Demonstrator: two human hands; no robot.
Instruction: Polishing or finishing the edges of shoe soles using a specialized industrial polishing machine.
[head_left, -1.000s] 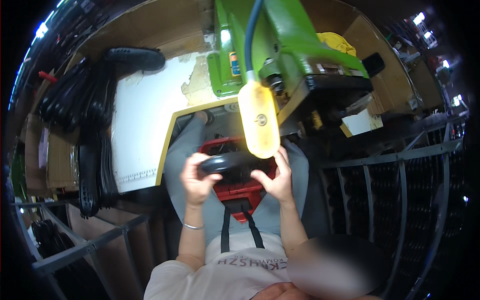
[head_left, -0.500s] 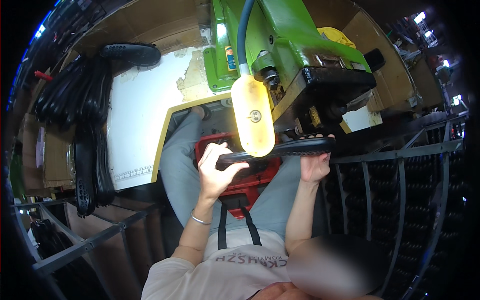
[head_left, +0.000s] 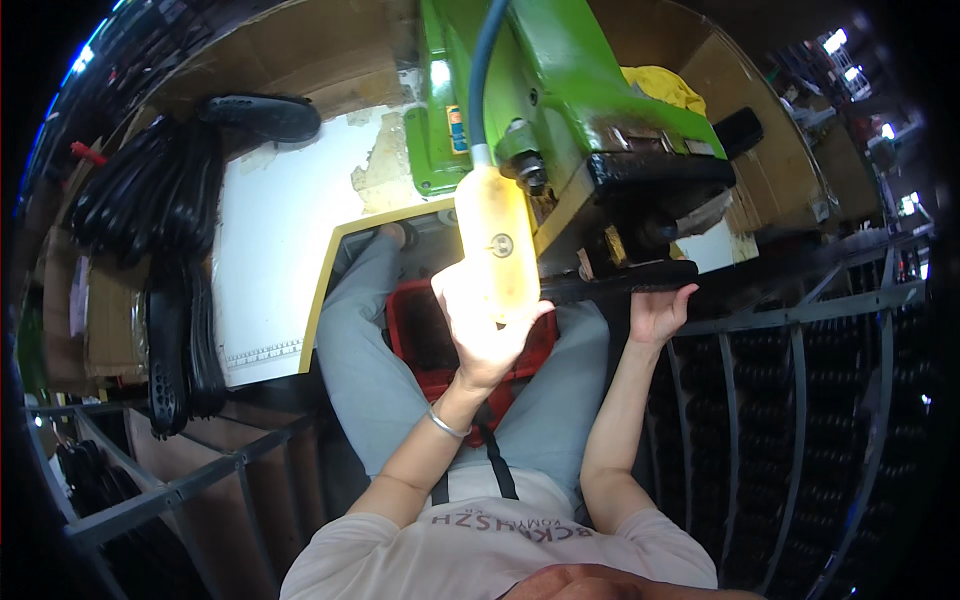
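Observation:
A black shoe sole (head_left: 625, 281) is held level under the black head (head_left: 660, 180) of a green machine, its far edge close to the parts beneath that head. My right hand (head_left: 658, 316) grips the sole's right end from below, thumb up at the near side, other fingers mostly behind it. At the left end my left hand (head_left: 478, 335) is closed round the sole, washed out by glare. A glowing yellow lamp (head_left: 497, 240) hides that end and part of those fingers.
Black soles (head_left: 150, 190) lie piled on the left of the white table (head_left: 270, 250). A red crate (head_left: 410, 335) stands between my knees. Metal racks (head_left: 790, 400) filled with dark items flank the right, and another metal rack (head_left: 240, 455) is at lower left. Cardboard (head_left: 280, 55) surrounds the table.
Both hands have carried the sole to the right and slightly farther away, closer under the machine head. My left hand has moved from beside the lamp to its lower end.

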